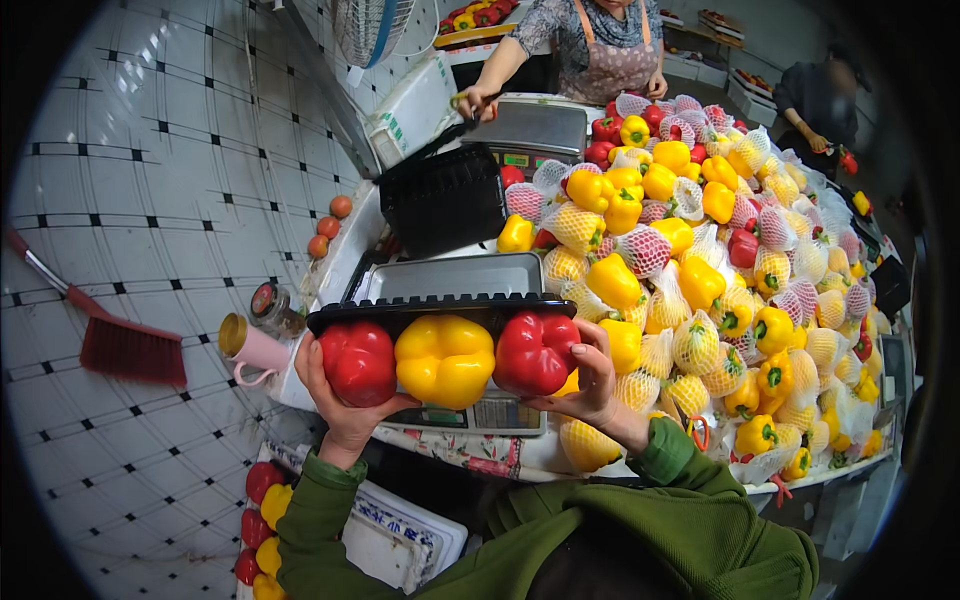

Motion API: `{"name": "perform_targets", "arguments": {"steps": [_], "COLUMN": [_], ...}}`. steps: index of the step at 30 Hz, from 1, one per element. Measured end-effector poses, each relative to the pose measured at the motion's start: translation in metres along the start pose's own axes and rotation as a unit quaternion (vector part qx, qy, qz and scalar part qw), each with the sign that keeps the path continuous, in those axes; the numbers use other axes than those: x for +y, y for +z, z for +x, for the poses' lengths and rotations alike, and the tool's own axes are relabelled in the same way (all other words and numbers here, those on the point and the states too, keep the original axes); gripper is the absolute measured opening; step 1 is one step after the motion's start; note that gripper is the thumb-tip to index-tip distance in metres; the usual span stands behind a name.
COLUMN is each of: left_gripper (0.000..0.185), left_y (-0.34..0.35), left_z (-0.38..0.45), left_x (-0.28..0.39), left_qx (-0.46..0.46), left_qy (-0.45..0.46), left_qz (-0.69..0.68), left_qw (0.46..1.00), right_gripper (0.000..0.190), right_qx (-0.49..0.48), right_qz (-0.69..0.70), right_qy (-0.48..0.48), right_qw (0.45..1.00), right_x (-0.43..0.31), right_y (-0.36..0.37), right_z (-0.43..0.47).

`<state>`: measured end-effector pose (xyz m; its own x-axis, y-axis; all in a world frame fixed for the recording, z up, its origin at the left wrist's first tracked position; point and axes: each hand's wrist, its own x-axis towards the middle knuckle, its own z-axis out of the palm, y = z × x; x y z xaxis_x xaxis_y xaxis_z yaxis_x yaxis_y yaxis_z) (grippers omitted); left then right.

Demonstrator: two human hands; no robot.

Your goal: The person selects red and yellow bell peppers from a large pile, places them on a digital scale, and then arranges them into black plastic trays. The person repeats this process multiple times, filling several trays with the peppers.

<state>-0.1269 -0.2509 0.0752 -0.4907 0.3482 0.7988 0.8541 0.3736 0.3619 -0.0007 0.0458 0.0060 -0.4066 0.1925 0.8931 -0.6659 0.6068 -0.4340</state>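
My left hand [341,409] grips the left end of a black plastic tray [450,304], its fingers around a red bell pepper [356,364]. At the opposite end, my right hand [592,379] holds the tray and a second red bell pepper [537,354]. Between them sits a yellow bell pepper [445,361], bottom outward. The tray is tilted up on its side, with all three peppers facing me. Just behind and below it is a weighing scale with a grey metal pan [457,274]; the tray hides part of this scale.
Bell peppers [701,281], many in foam nets, heap the table to the right, with orange-handled scissors [699,431] near the front edge. Stacked black trays [446,199] stand beyond the scale. Across the table, a co-worker's hand [476,101] is near a second scale [532,127]. A pink mug [255,349] stands left.
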Motion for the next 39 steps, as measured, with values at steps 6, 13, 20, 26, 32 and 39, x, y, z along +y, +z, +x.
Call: {"name": "perform_targets", "arguments": {"steps": [6,13,20,26,32,39], "left_gripper": [0.131,0.126,0.116,0.092,0.055,0.045], "left_y": [-0.031,-0.082,-0.117,-0.161,-0.214,-0.261], "left_z": [-0.033,-0.078,-0.157,-0.22,-0.254,-0.301], "left_x": [0.053,0.135,0.206,0.264,0.285,0.3], "left_qx": [-0.011,0.012,0.065,0.117,0.187,0.271], "left_qy": [-0.045,-0.075,-0.33,-0.489,-0.541,-0.594], "left_qz": [0.066,0.184,0.168,0.19,0.221,0.172], "left_qw": [0.997,0.98,0.927,0.843,0.789,0.737], "right_gripper": [0.095,0.101,0.107,0.095,0.078,0.065], "right_qx": [-0.019,-0.085,-0.239,-0.396,-0.485,-0.554], "right_qz": [0.051,0.204,0.338,0.352,0.408,0.47], "right_qy": [0.007,0.041,0.293,0.304,0.323,0.433], "right_qw": [0.998,0.975,0.862,0.792,0.702,0.533], "right_x": [-0.025,-0.058,-0.115,-0.16,-0.21,-0.262], "right_y": [-0.018,-0.011,0.014,0.056,0.116,0.135], "right_z": [-0.012,-0.036,-0.034,-0.031,-0.038,-0.065]}}
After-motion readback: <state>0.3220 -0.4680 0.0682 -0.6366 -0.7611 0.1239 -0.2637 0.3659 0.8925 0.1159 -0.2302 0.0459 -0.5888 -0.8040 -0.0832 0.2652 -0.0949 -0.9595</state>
